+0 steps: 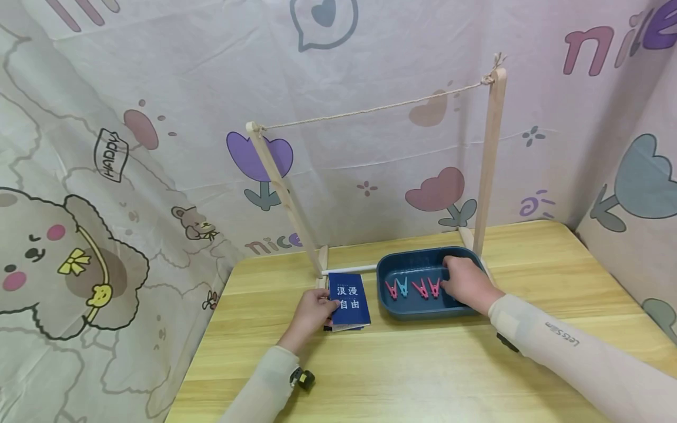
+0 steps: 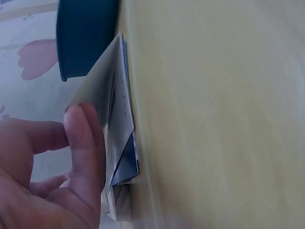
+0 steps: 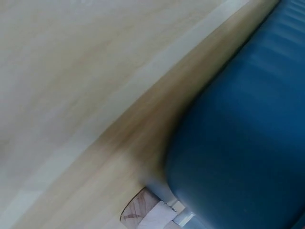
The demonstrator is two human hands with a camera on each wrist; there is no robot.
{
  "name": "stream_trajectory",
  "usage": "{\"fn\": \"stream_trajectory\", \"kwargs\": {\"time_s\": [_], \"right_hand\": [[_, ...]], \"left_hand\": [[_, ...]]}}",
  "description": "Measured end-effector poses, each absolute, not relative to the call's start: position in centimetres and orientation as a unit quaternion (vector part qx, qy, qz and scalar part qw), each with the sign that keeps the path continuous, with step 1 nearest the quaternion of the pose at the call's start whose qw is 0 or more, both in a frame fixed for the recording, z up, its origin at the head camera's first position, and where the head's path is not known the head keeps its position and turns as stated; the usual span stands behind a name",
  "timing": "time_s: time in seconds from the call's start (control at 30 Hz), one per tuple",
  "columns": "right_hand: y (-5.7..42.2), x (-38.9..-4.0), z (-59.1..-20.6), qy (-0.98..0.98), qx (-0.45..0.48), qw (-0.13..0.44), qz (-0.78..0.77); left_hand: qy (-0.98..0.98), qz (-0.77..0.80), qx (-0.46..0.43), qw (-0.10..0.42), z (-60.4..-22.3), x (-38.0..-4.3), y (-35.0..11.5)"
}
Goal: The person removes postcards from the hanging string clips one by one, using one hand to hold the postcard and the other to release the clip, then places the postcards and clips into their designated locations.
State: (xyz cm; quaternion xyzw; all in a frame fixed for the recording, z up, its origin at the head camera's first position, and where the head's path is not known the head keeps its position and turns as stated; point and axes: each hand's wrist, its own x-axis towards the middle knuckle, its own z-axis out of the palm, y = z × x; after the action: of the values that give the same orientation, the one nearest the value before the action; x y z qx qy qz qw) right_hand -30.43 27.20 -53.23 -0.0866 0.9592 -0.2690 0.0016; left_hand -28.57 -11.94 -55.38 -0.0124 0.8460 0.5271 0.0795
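In the head view a dark blue card [image 1: 349, 301] with white characters lies over other cards on the wooden table. My left hand [image 1: 312, 311] pinches its left edge between thumb and fingers. The left wrist view shows the card [image 2: 97, 86] lifted at that edge, with more cards [image 2: 121, 114] beneath. My right hand [image 1: 468, 283] reaches over the right side of a dark blue basin [image 1: 391, 311], fingers bent down inside it. Beside it lie red clothespins [image 1: 421, 289] and a light blue clothespin [image 1: 402, 286]. What the right fingers touch is hidden, and I cannot tell whether they hold anything.
Behind the cards and basin stands a wooden frame with a left post [image 1: 285, 200] and a right post [image 1: 489, 158]. A thin rope [image 1: 370, 110] is tied between their tops. A white rod [image 1: 349, 270] runs low between the posts. Patterned cloth [image 1: 344, 194] hangs behind the table [image 1: 423, 370].
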Motion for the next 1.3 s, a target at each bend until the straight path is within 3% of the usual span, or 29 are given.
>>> {"fn": "stream_trajectory", "kwargs": {"time_s": [0.37, 1.03, 1.17, 1.3], "right_hand": [[27.0, -30.2, -53.1, 0.959, -0.08, -0.001, -0.27], [26.8, -30.2, -53.1, 0.961, -0.077, -0.003, -0.267], [26.8, -30.3, -53.2, 0.962, -0.08, -0.002, -0.262], [27.0, -30.3, -53.3, 0.962, -0.077, -0.002, -0.26]], "left_hand": [[0.942, 0.336, -0.02, 0.009, -54.8, -27.9, -11.1], [0.975, 0.221, 0.019, -0.016, -54.3, -28.2, -10.5], [0.98, 0.191, 0.044, -0.033, -53.5, -27.5, -9.5], [0.985, 0.161, 0.058, -0.016, -53.0, -25.8, -7.2]]}}
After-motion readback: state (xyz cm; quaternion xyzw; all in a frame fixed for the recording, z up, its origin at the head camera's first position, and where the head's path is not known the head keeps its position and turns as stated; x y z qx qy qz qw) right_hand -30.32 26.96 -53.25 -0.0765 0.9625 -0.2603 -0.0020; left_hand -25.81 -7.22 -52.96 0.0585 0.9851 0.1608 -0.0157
